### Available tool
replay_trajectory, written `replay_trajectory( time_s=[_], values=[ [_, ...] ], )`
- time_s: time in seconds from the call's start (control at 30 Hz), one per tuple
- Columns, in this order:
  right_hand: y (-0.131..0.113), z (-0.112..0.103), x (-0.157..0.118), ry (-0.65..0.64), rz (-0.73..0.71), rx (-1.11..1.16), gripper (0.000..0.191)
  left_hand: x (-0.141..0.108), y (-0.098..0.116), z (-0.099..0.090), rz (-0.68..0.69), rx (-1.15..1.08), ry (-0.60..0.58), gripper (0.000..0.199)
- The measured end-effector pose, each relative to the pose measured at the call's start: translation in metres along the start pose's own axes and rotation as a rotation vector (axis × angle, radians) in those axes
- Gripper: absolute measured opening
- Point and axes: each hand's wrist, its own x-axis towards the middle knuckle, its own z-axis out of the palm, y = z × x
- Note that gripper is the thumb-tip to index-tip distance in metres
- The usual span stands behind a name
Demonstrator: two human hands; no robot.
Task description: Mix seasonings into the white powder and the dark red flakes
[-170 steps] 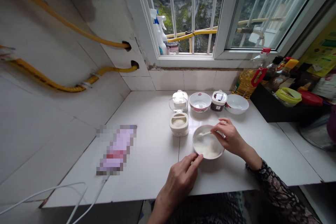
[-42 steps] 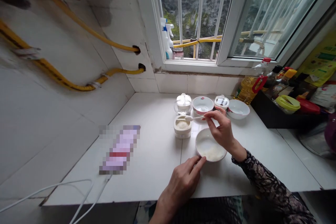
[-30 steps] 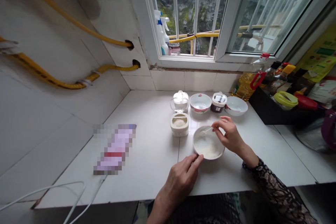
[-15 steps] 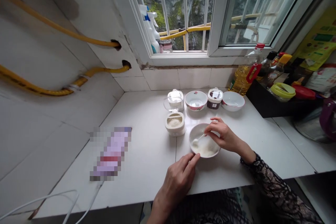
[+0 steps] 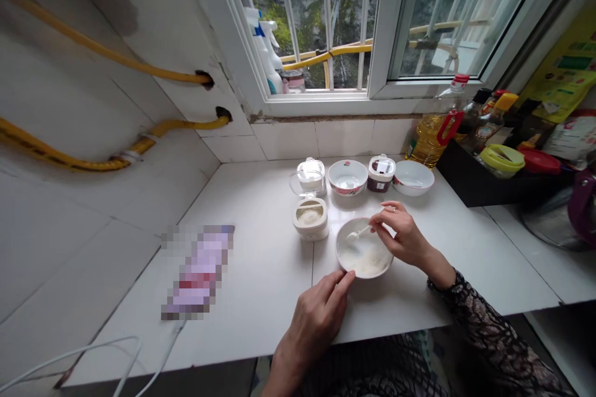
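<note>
A white bowl (image 5: 365, 265) with a pale, wet-looking grainy substance in it stands near the counter's front edge. My right hand (image 5: 401, 234) pinches a small white spoon (image 5: 357, 236) over the bowl, its tip low inside the bowl's upper left part. My left hand (image 5: 321, 310) grips the bowl's near left rim, fingers closed together. Just left of the bowl is a cream container (image 5: 311, 229) with its clear lid raised and pale grains inside. Behind stand a white lidded container (image 5: 311, 173), a flowered bowl (image 5: 347, 178), a jar with dark red contents (image 5: 380, 175) and another bowl (image 5: 413, 178).
On the white counter (image 5: 261, 273), a blurred purple object (image 5: 200, 270) with a white cable lies to the left. An oil bottle (image 5: 431, 133), a black box (image 5: 470, 180) of bottles and a metal pot (image 5: 549, 217) are at right. A window is behind.
My right hand has moved slightly right and up, and the spoon with it, from the bowl's left side toward its upper part. My left hand stays at the rim.
</note>
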Motion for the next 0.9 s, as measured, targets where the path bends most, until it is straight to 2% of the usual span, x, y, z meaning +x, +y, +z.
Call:
replay_trajectory(
  time_s=[0.1,0.3,0.43,0.63,0.73,0.9],
  values=[
    [-0.001,0.002,0.001,-0.040,0.006,-0.054,0.017,0.000,0.000,0.000,-0.007,0.004,-0.001,0.037],
    [-0.009,0.008,0.000,-0.130,0.130,0.189,0.019,0.000,0.000,0.001,0.000,0.022,0.003,0.036],
    [-0.011,0.008,0.000,-0.092,0.327,0.326,0.021,0.001,0.000,0.001,0.001,0.017,0.010,0.037],
    [-0.010,0.003,0.002,-0.040,0.665,0.638,0.009,0.003,0.000,-0.001,0.006,0.016,0.012,0.038],
    [-0.007,-0.001,0.003,0.007,0.743,0.730,0.007,0.003,0.001,-0.001,0.003,0.016,0.016,0.038],
    [-0.003,-0.006,0.001,0.048,0.802,0.706,0.008,0.002,0.001,0.000,0.004,0.014,0.020,0.037]
  ],
)
